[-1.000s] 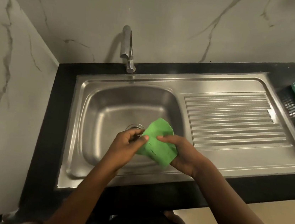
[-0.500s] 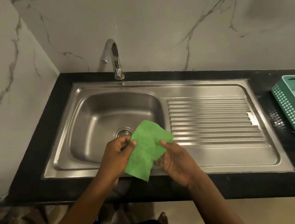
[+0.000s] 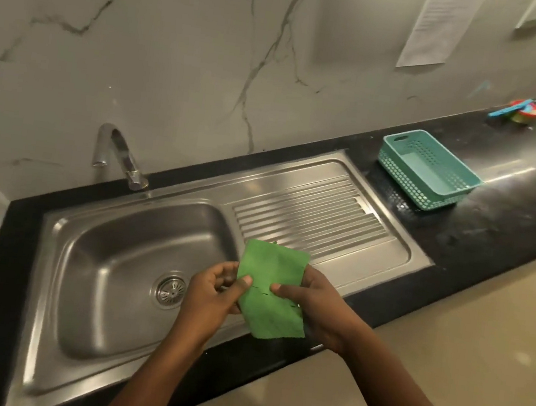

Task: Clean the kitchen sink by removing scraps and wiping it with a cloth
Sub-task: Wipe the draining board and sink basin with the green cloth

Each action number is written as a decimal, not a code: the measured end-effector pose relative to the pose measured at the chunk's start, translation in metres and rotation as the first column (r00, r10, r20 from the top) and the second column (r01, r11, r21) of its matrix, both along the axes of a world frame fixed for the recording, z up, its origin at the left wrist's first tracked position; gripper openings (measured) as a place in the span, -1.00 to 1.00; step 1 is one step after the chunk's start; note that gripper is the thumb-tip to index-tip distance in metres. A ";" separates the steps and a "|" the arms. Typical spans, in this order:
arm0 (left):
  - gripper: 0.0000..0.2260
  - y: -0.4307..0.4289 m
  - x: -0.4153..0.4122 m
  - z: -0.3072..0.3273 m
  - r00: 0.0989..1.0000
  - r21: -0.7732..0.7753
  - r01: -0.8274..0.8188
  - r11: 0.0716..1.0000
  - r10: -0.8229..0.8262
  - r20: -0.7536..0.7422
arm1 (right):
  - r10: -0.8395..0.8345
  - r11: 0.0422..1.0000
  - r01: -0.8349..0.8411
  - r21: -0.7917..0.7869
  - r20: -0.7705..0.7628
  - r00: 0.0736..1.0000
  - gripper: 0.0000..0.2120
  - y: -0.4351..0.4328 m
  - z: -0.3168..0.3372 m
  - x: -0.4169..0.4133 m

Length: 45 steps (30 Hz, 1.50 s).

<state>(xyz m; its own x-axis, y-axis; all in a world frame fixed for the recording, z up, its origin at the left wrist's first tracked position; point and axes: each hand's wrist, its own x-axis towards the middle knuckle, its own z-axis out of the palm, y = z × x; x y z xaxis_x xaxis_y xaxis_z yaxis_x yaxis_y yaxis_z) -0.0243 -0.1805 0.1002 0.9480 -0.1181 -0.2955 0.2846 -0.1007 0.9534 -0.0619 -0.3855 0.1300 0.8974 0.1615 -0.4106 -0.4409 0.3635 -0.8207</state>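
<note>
A green cloth [image 3: 271, 270] is held flat between both hands above the front rim of the steel sink [image 3: 108, 284], at the divide between basin and drainboard. My left hand [image 3: 215, 294] pinches its left edge with the thumb on top. My right hand [image 3: 314, 306] pinches its right edge the same way. The cloth shows a few small tears near the thumbs. The basin looks bare, with its round drain strainer [image 3: 170, 289] uncovered. No scraps are visible in it.
A curved chrome tap [image 3: 119, 154] stands behind the basin. The ribbed drainboard [image 3: 312, 218] lies to the right. A teal perforated basket [image 3: 427, 170] sits on the black counter [image 3: 493, 223], with colourful items [image 3: 521, 110] at the far right. Marble walls close the back and left.
The view has swung up and to the right, so more counter and the whole basket show. The cloth has been spread flatter between both hands, which have shifted slightly right of the drain.
</note>
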 end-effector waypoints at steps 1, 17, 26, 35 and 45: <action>-0.82 -0.005 -0.001 0.000 0.999 -0.019 0.037 0.999 -0.037 0.000 | -0.022 1.000 0.022 -0.017 0.003 1.000 -0.59 -0.006 0.001 -0.005; -0.63 -0.169 -0.024 0.018 0.949 -0.102 0.312 0.945 -0.315 -0.005 | -0.268 0.908 0.297 -0.297 0.135 0.954 -0.48 -0.171 0.005 -0.058; -0.52 -0.293 -0.030 0.034 0.964 -0.116 0.265 0.957 -0.265 0.017 | -0.170 0.891 0.229 -0.392 0.181 0.969 -0.48 -0.297 0.022 -0.039; -0.43 -0.367 0.004 0.048 0.967 -0.091 0.255 0.963 -0.253 0.036 | -0.079 0.875 0.165 -0.456 0.200 0.977 -0.44 -0.371 0.032 0.016; -0.46 -0.428 0.088 0.050 0.975 -0.120 0.222 0.968 -0.218 0.047 | 0.039 0.835 0.063 -0.546 0.173 0.984 -0.42 -0.437 0.042 0.100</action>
<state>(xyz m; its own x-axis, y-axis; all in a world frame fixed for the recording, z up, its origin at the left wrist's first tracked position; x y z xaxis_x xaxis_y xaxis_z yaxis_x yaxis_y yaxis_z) 0.0634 -0.6088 0.1503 0.9036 -0.3589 -0.2338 0.2362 -0.0379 0.9710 0.0384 -0.8229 0.1721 0.9613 -0.0557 -0.2698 -0.2753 -0.1634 -0.9474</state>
